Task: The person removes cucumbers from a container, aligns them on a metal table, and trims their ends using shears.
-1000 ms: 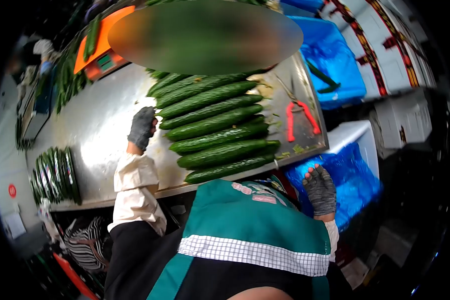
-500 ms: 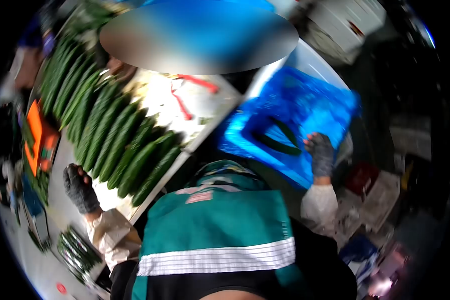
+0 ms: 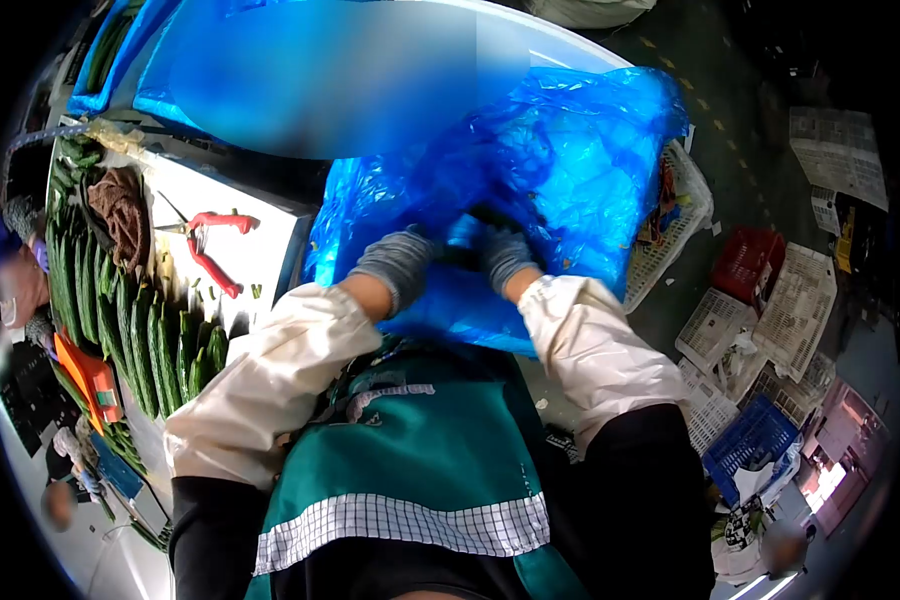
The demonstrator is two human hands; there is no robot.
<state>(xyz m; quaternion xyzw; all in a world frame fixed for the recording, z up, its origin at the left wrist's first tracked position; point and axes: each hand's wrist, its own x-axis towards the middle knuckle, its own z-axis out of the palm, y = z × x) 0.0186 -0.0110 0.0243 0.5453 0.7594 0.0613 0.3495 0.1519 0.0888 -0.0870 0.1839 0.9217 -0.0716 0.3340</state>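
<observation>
Both my hands wear grey gloves and reach into a crate lined with blue plastic film (image 3: 595, 130). My left hand (image 3: 400, 265) is at the near left of the liner, its fingertips lost in shadow among the film. My right hand (image 3: 507, 257) sits just right of it, fingers curled down against a dark green cucumber (image 3: 490, 215) that is only partly visible. A dark patch between the hands is too shadowed to make out. To the left, a row of cucumbers (image 3: 135, 335) lies side by side on a white table (image 3: 270, 215).
Red-handled pruning shears (image 3: 210, 260) and a brown cloth (image 3: 122, 215) lie on the table. A cream basket (image 3: 675, 220) stands at the crate's right. Beyond are a red crate (image 3: 745, 265) and a blue crate (image 3: 750, 445) on the floor. Another person's hand (image 3: 38, 325) is near the cucumbers at far left.
My left hand has moved from beside the cucumber row into the blue liner. My right hand has shifted left, close to it. The view has turned toward the crate.
</observation>
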